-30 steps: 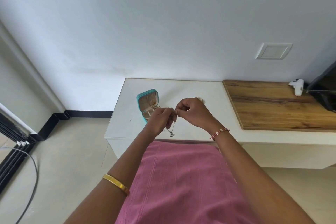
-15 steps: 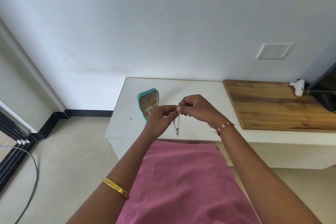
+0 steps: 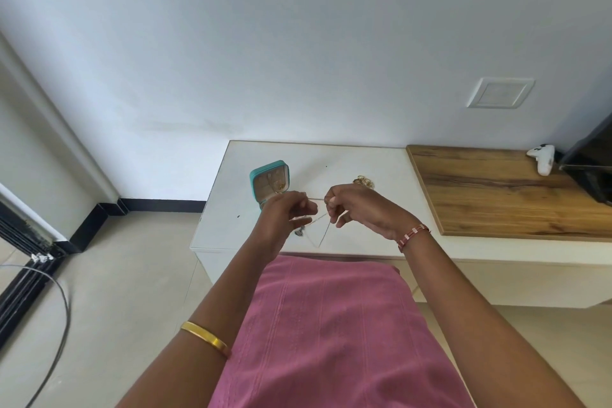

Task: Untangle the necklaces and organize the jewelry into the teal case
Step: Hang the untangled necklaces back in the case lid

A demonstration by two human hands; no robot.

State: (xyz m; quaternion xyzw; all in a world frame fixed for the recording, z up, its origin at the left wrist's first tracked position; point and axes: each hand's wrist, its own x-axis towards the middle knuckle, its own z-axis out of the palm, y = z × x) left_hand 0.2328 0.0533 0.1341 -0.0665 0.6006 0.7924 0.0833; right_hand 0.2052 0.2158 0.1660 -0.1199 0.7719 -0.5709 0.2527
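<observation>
My left hand [image 3: 287, 213] and right hand [image 3: 356, 207] each pinch the thin necklace chain [image 3: 319, 231] above the tabletop's [image 3: 364, 159] front edge, its loop hanging between them. I should part them slowly, keeping slack so no knot tightens. The teal case [image 3: 271, 183] stands open toward the left edge, just behind my left hand.

Frame centre: left hand [image 3: 284, 215] and right hand [image 3: 356, 207] each pinch a thin chain [image 3: 319, 225], pulled taut between them, loop sagging below. Open teal case [image 3: 270, 183] just left of hands on white table [image 3: 231, 209]. Gold jewelry pile [image 3: 363, 181] behind right hand. Wood board [image 3: 503, 189] right. Pink cloth [image 3: 331, 325] bottom centre.
</observation>
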